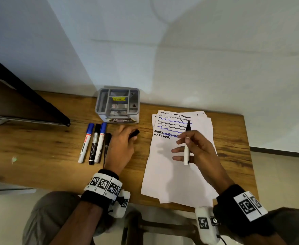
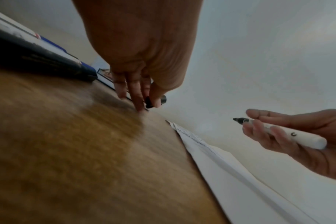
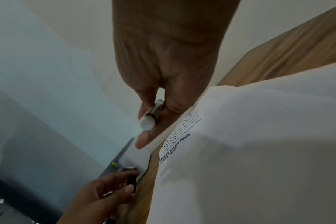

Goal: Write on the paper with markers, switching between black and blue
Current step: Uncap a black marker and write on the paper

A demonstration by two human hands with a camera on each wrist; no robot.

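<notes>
At the near edge of the tabletop, toward its right corner, the paper lies as a loose stack of white sheets reaching back toward the far edge. Above its middle the right hand holds an uncapped black marker, white-barrelled, its dark tip pointing to the far edge and raised off the sheet. That grip is clamped on the barrel between thumb and forefinger, while the other fingers spread loosely. Just beyond the tip, the top sheet carries "HARI" written in black and blue, and farther back wavy lines in both colours.

Left of the paper, the left hand rests on the bare wood, its grip closed round a black cap pinched at the fingertips. Touching that hand's left side lies a thin dark pen, then a row of three capped markers side by side: blue, black, blue.

Against the far edge stands a grey organiser with several compartments, well apart from both hands.
</notes>
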